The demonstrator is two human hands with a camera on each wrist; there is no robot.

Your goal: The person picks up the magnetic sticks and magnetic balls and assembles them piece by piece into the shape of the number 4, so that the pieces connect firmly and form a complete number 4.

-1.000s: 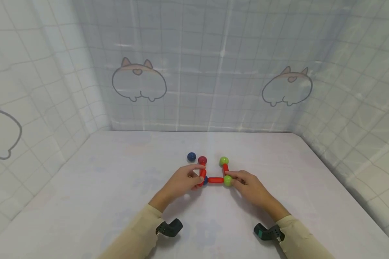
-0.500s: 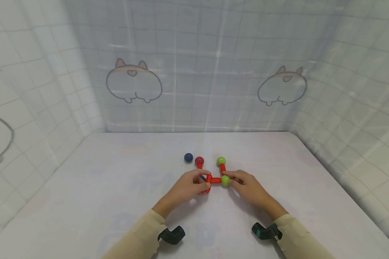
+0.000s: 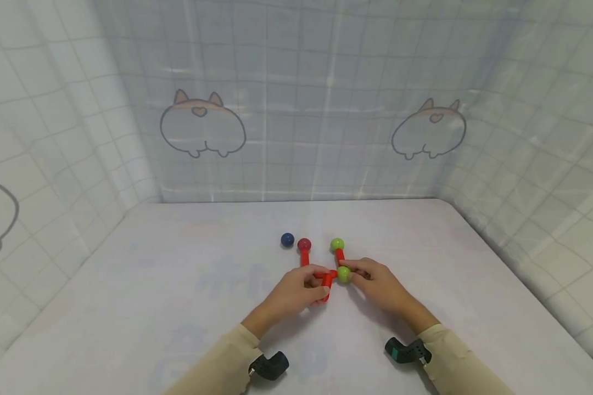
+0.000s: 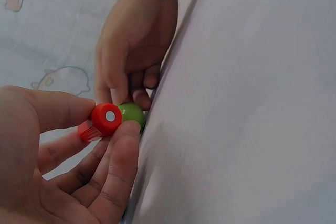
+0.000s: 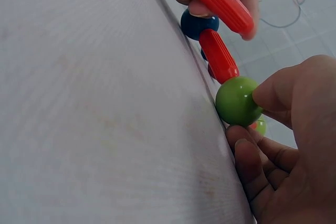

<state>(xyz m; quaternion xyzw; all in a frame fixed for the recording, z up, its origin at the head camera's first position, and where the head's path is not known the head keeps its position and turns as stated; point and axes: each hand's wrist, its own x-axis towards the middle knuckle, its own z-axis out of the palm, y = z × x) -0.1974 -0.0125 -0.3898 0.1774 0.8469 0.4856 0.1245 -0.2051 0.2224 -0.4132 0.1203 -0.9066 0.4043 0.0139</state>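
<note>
My left hand (image 3: 292, 293) pinches a loose red magnetic rod (image 3: 327, 286) between thumb and fingers; a pale disc shows on its end in the left wrist view. The rod is raised above a frame lying on the table. That frame has a near green ball (image 3: 343, 275), a red rod (image 5: 219, 56) and a blue ball (image 5: 198, 24), which the left hand hides in the head view. Two more red rods run back, one to a red ball (image 3: 303, 244), one to a far green ball (image 3: 337, 244). Thumb and fingers of my right hand (image 3: 382, 286) hold the near green ball.
A separate dark blue ball (image 3: 287, 240) lies left of the red ball. The pale table (image 3: 178, 285) is bordered by a grid-patterned curtain (image 3: 301, 109) at the back and sides. Each forearm wears a black wrist device (image 3: 270, 366).
My left hand has carried the loose rod rightward and slightly nearer me, across the frame toward the near green ball. My right hand keeps its hold on that ball.
</note>
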